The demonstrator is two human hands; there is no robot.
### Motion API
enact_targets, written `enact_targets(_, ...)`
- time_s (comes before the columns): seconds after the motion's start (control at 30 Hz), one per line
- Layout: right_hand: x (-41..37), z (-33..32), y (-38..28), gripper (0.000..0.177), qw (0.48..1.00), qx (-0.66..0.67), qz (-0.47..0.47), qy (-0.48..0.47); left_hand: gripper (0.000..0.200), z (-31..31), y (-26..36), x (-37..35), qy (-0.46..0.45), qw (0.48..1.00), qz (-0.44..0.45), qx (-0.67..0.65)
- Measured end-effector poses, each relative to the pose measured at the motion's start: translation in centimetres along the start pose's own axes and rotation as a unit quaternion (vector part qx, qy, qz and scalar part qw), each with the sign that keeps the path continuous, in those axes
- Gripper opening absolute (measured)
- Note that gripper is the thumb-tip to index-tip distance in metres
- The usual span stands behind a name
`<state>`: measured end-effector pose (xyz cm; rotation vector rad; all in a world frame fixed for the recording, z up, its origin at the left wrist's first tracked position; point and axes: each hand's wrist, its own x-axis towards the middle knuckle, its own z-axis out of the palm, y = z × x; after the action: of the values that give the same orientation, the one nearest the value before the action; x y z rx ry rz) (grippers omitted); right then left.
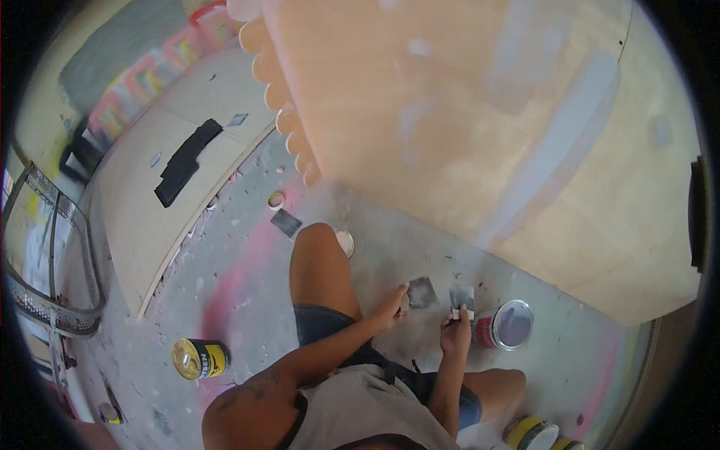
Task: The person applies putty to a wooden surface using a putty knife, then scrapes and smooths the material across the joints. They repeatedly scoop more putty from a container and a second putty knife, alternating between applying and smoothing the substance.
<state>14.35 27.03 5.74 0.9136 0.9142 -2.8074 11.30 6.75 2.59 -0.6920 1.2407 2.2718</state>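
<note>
My left hand (390, 307) is closed on the edge of a dark grey square of sandpaper (422, 292) with paler smudges. Something small and light-coloured shows at its fingers, too small to name. My right hand (456, 336) pinches a smaller piece of sandpaper (461, 296), dark with a whitish strip near the thumb. The two pieces are apart, above the grey floor between my bent legs. Just right of my right hand stands an open can (514, 325) with a red label and a greyish top. Beyond both hands rises a large wooden panel (450, 150) with grey filler patches and a scalloped edge.
A yellow and black can (201, 358) stands on the left, with more yellow cans (531, 433) at lower right. A tape roll (277, 200), a dark sheet (286, 223) and a round lid (344, 242) lie near my knee. Farther left are another board (180, 142) and a metal frame (52, 247).
</note>
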Motion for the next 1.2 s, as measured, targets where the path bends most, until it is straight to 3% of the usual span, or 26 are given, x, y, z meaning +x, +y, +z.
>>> enact_targets(0.13, 0.7, 0.5, 1.0, 0.015, 0.999, 0.014, 0.011, 0.029, 0.032, 0.2, 1.9, -1.0, 0.012, 0.999, -0.026, 0.016)
enact_targets(0.2, 0.8, 0.8, 1.1, 0.017, 1.0, 0.012, 0.011, -0.005, 0.033, 1.3, 2.2, -1.2, 0.008, 0.999, -0.038, 0.007)
enact_targets(0.3, 0.9, 1.1, 0.9, 0.018, 1.0, 0.019, 0.014, 0.004, 0.036, 2.7, 2.4, -1.4, 0.007, 0.999, 0.021, -0.036)
enact_targets(0.37, 1.1, 1.2, 0.7, 0.017, 1.0, 0.025, 0.015, 0.012, 0.038, 1.6, 2.4, -0.9, -0.044, 0.999, -0.003, -0.02)
enact_targets(0.5, 2.0, 0.7, 0.8, 0.015, 0.999, 0.036, 0.005, -0.006, 0.039, -0.9, 2.3, 0.7, -0.016, 0.998, -0.059, 0.006)
enact_targets(0.57, 1.8, 1.6, 0.6, 0.015, 0.999, 0.035, 0.003, 0.006, 0.037, -2.2, 1.5, 1.9, -0.078, 0.995, -0.064, -0.019)
enact_targets(0.7, 1.8, 2.3, 0.7, 0.016, 0.999, 0.04, -0.01, 0.012, 0.038, -0.4, 2.9, 0.4, -0.004, 1.0, -0.007, 0.03)
enact_targets(0.77, 2.1, 2.3, 0.7, 0.016, 0.999, 0.031, -0.009, 0.009, 0.043, -0.5, 3.2, 0.6, -0.035, 0.999, -0.021, -0.027)
enact_targets(1.1, 2.5, 4.1, 1.0, 0.015, 1.0, 0.02, 0.008, 0.018, 0.038, -3.8, 2.5, 1.8, -0.111, 0.991, -0.028, -0.067)
enact_targets(1.17, 2.6, 3.9, 0.9, 0.015, 1.0, 0.014, 0.008, 0.007, 0.038, -1.3, 3.4, 0.7, 0.03, 0.999, 0.013, -0.044)
enact_targets(1.2, 2.8, 3.9, 0.8, 0.015, 1.0, 0.007, 0.008, -0.007, 0.038, -1.6, 3.2, 1.4, 0.029, 0.999, 0.01, -0.044)
